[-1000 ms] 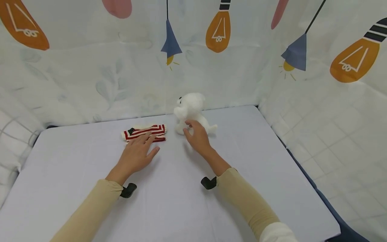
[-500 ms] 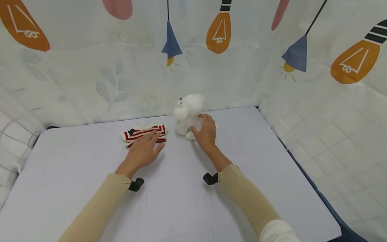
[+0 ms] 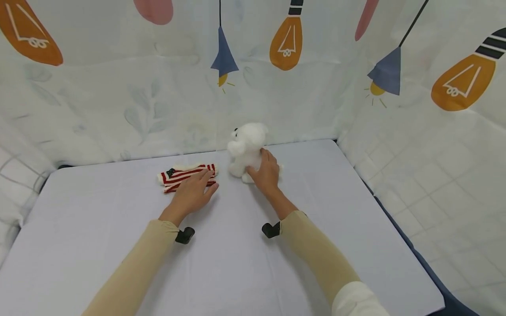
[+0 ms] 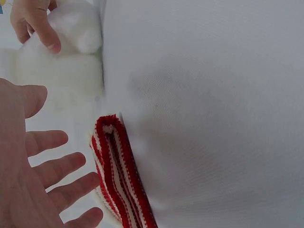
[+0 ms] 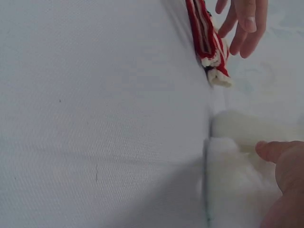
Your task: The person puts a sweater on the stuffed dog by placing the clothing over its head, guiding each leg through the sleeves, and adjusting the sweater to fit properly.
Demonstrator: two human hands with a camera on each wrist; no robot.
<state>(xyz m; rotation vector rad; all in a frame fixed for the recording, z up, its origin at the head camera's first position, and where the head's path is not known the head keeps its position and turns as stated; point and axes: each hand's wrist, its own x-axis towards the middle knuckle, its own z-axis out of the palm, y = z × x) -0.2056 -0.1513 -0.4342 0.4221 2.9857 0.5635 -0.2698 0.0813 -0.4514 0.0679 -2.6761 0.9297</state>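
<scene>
Left hand (image 3: 192, 195) hovers flat, fingers spread, tips over the near edge of the striped knit garment (image 3: 185, 173); actual contact is hard to make out. Just right of those fingertips sits the white plush dog (image 3: 246, 148). Right hand (image 3: 267, 174) curls around its back, hiding its hindquarters.

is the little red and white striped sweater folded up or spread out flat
Folded. The striped sweater lies as a narrow, compact bundle on the table, and the left wrist view shows stacked layers at its edge.
</scene>
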